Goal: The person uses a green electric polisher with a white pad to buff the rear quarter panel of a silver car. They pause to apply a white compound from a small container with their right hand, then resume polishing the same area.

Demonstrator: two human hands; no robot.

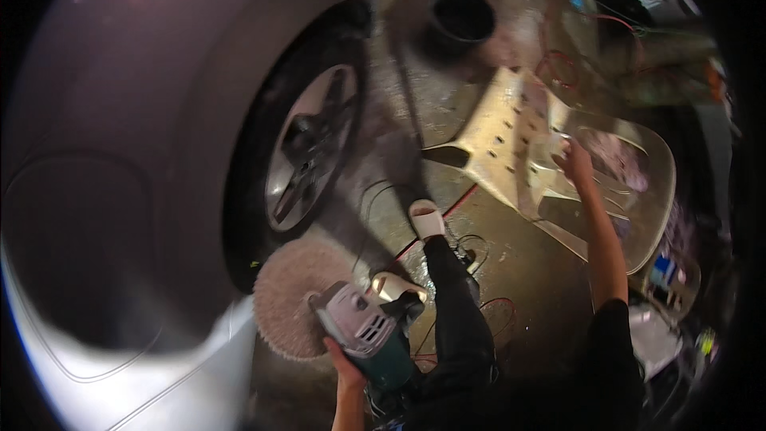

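Note:
My left hand (343, 369) is closed round the body of a power polisher (365, 327), dark green and grey. Its round, fluffy pinkish pad (292, 300) faces the car, just below the wheel (313, 148); I cannot tell whether the two touch. My right arm reaches out to a cream plastic chair (504, 132), whose seat has several holes. Over that seat, the fingers of my right hand (573, 161) are curled by a pale, cloudy object (550, 148), perhaps see-through, which is too blurred to name.
The car's body panel (167, 96) fills the left side. A black bucket (463, 17) stands on the wet floor (519, 259) at the far side. Red and dark cords run near my sandalled feet (427, 219). Assorted items, including a whitish container (654, 339), crowd the right.

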